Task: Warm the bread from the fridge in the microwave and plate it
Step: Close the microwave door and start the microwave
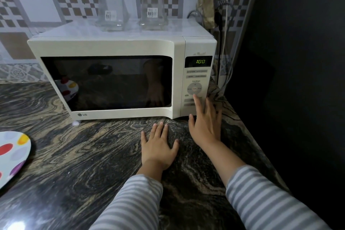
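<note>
timer set, heating about to start
microwave (pixel 119 78) door closed, display (pixel 200 61) reads 1:00; right hand (pixel 204 123) fingers straight, forefinger on a button, left hand (pixel 157 147) flat, holding nothing; plate (pixel 13 155) waits.

I am looking at a home kitchen. A white microwave (pixel 119 78) sits on a dark, swirly stone worktop (pixel 84 155). The wall (pixel 37 5) behind it has patterned tiles. Two clear glass jars (pixel 113 13) stand on top of the microwave. A spotty plate (pixel 13 155) lies on the worktop.
</note>
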Demonstrator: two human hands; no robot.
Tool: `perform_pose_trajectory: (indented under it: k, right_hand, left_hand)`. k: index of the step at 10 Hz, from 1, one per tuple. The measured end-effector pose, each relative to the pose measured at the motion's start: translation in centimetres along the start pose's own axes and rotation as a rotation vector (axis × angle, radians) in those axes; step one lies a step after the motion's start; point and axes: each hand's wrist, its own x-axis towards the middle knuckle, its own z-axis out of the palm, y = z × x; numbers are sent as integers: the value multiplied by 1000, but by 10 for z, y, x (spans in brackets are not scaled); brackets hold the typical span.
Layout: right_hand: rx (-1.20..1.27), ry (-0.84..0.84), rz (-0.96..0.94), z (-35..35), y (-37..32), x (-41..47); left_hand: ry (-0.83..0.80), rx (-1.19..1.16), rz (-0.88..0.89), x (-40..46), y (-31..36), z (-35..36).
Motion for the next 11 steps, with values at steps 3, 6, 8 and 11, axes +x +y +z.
perform_pose_trajectory:
  k: [3, 6, 8, 11]
  right_hand:
    - [143, -294, -151, 23, 15, -39]
    - [125, -278, -161, 25, 16, -40]
    - [126, -274, -163, 26, 16, -40]
    - [106, -273, -164, 26, 16, -40]
  left_hand:
    - [3, 1, 4, -1, -2, 0]
    - [-1, 15, 10, -1, -2, 1]
    - [-7, 12, 17, -1, -3, 0]
    - [-9, 9, 13, 0, -3, 1]
